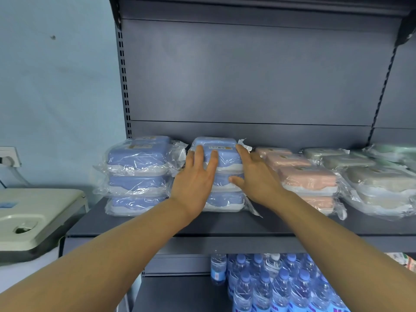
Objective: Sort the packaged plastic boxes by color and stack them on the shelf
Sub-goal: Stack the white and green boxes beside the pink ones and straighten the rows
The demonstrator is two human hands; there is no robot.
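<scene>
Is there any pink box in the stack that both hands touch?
No, the stack under the left hand and right hand holds only blue boxes.

Below the shelf you see shrink-wrapped clear plastic water bottles with blue caps, to your left a cream plastic appliance lid, and a white wall socket on the pale blue wall.
</scene>
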